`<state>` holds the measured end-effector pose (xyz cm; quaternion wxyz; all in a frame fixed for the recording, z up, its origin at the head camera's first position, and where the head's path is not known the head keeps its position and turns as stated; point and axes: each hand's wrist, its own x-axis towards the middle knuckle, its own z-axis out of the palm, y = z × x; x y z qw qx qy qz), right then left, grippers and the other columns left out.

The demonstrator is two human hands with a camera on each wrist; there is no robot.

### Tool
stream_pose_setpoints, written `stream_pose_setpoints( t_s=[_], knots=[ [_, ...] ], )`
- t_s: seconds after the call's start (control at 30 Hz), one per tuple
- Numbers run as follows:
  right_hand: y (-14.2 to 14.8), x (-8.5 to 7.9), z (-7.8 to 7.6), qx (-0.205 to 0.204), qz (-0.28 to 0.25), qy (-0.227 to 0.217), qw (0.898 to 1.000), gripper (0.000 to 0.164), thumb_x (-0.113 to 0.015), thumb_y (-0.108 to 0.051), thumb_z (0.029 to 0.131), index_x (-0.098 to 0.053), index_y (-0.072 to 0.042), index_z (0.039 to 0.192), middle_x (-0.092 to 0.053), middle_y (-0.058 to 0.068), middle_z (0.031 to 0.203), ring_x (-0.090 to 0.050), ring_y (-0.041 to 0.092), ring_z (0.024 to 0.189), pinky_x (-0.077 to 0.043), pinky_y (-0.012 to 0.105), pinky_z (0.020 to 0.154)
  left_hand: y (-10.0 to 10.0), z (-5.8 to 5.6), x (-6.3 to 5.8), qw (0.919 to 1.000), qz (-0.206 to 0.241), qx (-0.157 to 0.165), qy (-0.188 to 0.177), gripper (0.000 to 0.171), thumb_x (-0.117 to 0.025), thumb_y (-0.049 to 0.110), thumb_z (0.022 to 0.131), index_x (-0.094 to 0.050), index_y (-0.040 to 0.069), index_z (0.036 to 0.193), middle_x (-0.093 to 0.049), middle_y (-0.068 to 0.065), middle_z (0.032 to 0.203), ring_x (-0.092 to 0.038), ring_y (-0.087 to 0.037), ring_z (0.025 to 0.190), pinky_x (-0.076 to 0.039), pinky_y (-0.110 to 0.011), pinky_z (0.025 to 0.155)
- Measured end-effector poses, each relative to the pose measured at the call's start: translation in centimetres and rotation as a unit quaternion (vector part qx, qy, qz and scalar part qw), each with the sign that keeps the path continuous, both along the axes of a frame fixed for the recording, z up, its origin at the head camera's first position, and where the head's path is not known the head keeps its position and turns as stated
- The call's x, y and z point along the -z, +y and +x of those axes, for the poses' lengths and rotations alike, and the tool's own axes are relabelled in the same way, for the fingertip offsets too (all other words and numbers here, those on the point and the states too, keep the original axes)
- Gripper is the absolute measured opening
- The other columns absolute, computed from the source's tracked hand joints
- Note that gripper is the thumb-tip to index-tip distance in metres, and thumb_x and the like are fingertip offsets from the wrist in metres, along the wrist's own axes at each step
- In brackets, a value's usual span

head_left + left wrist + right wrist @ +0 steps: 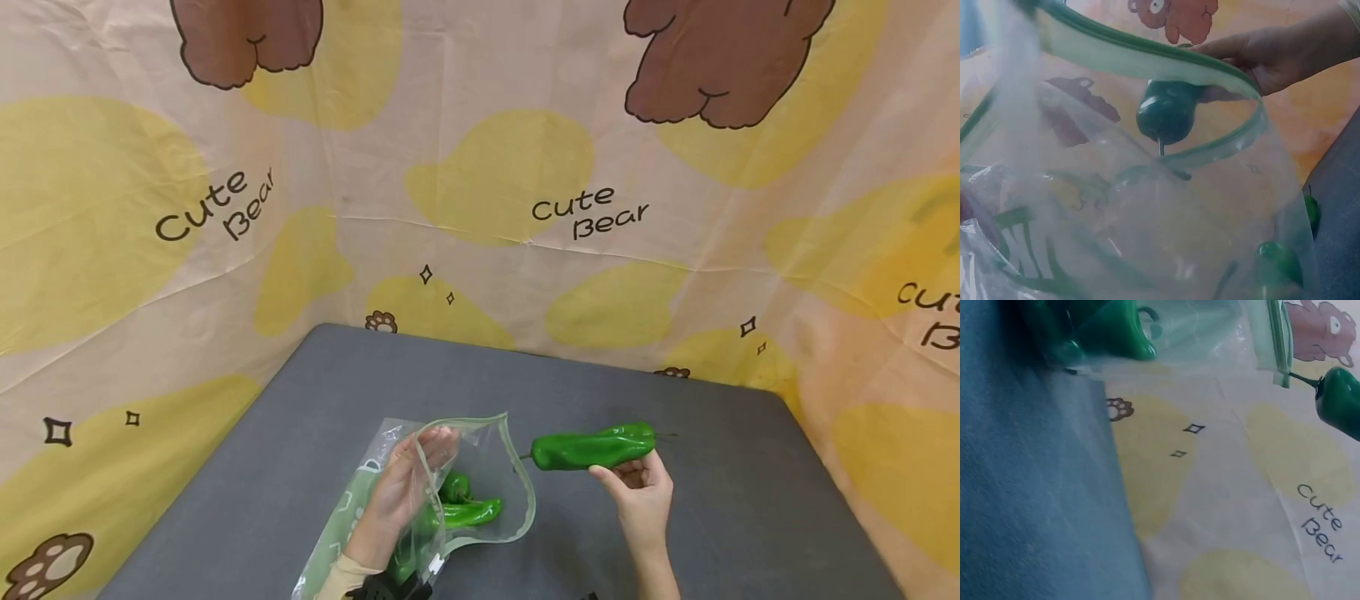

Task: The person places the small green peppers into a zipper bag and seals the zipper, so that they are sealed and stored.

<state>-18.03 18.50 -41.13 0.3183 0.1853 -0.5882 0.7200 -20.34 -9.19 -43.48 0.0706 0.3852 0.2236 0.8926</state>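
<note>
A clear zip bag (517, 533) with a green rim and a green printed panel stands with its mouth spread wide. My left hand (405, 479) is at the bag's left side, fingers fairly straight, touching the plastic near the rim. Inside the bag lie several green peppers (472, 512), blurred through the plastic. My right hand (641, 492) pinches a long green pepper (592, 447) between thumb and fingers, just right of the mouth. That pepper lies nearly level, one thin tip toward the opening. Through the bag, the left wrist view shows the held pepper (1166, 112) end-on.
A dark grey table (720, 517) lies under the bag and both hands. Cloth walls (480, 275) with bear prints and lettering rise at its back and sides. In the left wrist view, a green pepper (1313, 215) shows past the bag's edge.
</note>
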Motion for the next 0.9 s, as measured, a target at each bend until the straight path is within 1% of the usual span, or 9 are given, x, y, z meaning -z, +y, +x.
stream_pose_setpoints(
  t_s=[0.13,0.23,0.3,0.37,0.43,0.53,0.67,0.77,0.9],
  knots=[
    [0.7,-0.5,0.4,0.0,-0.021,0.016,1.0,0.038,-0.07,0.016,0.065,-0.057,0.006,0.099,-0.064,0.005,0.079,-0.061,0.01,0.067,-0.05,0.015,0.059,0.2,0.0,-0.1,0.9999,-0.007,0.002,0.007,0.034,-0.03,0.01,0.097,-0.056,0.004,0.119,-0.054,-0.009,0.121,-0.045,-0.022,0.116,-0.029,-0.033,0.101],
    [1.2,-0.8,0.5,-0.027,-0.046,0.037,0.998,0.037,-0.068,0.017,0.067,-0.053,0.013,0.101,-0.065,0.009,0.083,-0.063,0.014,0.071,-0.052,0.019,0.063,0.3,0.1,-0.2,1.0,-0.007,0.006,0.002,0.034,-0.03,0.009,0.097,-0.056,0.004,0.118,-0.055,-0.01,0.12,-0.046,-0.021,0.116,-0.029,-0.033,0.101],
    [1.3,-0.9,0.6,-0.036,-0.04,0.042,0.998,0.039,-0.067,0.018,0.067,-0.05,0.017,0.102,-0.065,0.01,0.085,-0.064,0.015,0.072,-0.052,0.02,0.063,0.3,0.1,-0.3,0.9999,-0.007,0.008,-0.002,0.034,-0.03,0.009,0.097,-0.056,0.004,0.118,-0.055,-0.01,0.12,-0.046,-0.021,0.116,-0.029,-0.033,0.101],
    [1.3,-1.0,0.6,-0.033,-0.017,0.033,0.999,0.041,-0.066,0.019,0.067,-0.046,0.022,0.102,-0.065,0.01,0.086,-0.064,0.015,0.073,-0.052,0.019,0.062,0.3,0.1,-0.3,0.9999,-0.006,0.011,-0.005,0.034,-0.03,0.009,0.097,-0.056,0.004,0.118,-0.055,-0.01,0.12,-0.046,-0.022,0.116,-0.028,-0.033,0.101],
    [1.2,-1.2,0.7,-0.017,0.015,0.016,1.0,0.043,-0.068,0.017,0.066,-0.044,0.023,0.102,-0.066,0.006,0.085,-0.064,0.013,0.073,-0.052,0.018,0.061,0.3,0.1,-0.4,0.9999,-0.006,0.011,-0.004,0.034,-0.029,0.009,0.097,-0.056,0.005,0.118,-0.054,-0.009,0.121,-0.045,-0.022,0.116,-0.028,-0.033,0.102],
    [0.8,-1.3,0.7,-0.025,0.042,0.006,0.999,0.043,-0.067,0.016,0.066,-0.044,0.023,0.101,-0.066,0.005,0.085,-0.064,0.013,0.072,-0.052,0.019,0.061,0.3,0.1,-0.5,0.9999,-0.006,0.009,0.001,0.035,-0.028,0.009,0.098,-0.056,0.005,0.119,-0.054,-0.009,0.121,-0.044,-0.022,0.117,-0.027,-0.032,0.102],
    [0.1,-1.4,0.5,-0.069,0.09,-0.003,0.994,0.038,-0.066,0.017,0.067,-0.048,0.017,0.101,-0.066,0.005,0.087,-0.064,0.014,0.075,-0.053,0.023,0.062,0.5,0.1,-0.6,0.9999,-0.009,-0.002,0.005,0.036,-0.028,0.011,0.098,-0.056,0.005,0.119,-0.054,-0.009,0.122,-0.044,-0.021,0.117,-0.027,-0.032,0.102],
    [-0.5,-1.2,0.5,-0.12,0.125,-0.033,0.984,0.035,-0.064,0.016,0.071,-0.05,0.011,0.103,-0.066,0.004,0.089,-0.064,0.015,0.077,-0.053,0.027,0.063,0.5,0.1,-0.6,0.9999,-0.005,-0.003,0.011,0.036,-0.026,0.01,0.098,-0.055,0.003,0.12,-0.053,-0.011,0.123,-0.044,-0.022,0.118,-0.025,-0.033,0.103],
    [-1.0,-0.9,0.7,-0.168,0.138,-0.073,0.973,0.032,-0.061,0.014,0.076,-0.051,0.006,0.105,-0.065,0.004,0.09,-0.064,0.016,0.078,-0.054,0.03,0.063,0.6,0.3,-0.6,0.9997,0.001,-0.001,0.024,0.038,-0.022,0.007,0.099,-0.052,0.0,0.121,-0.051,-0.013,0.124,-0.042,-0.024,0.119,-0.023,-0.034,0.104]
  ],
)
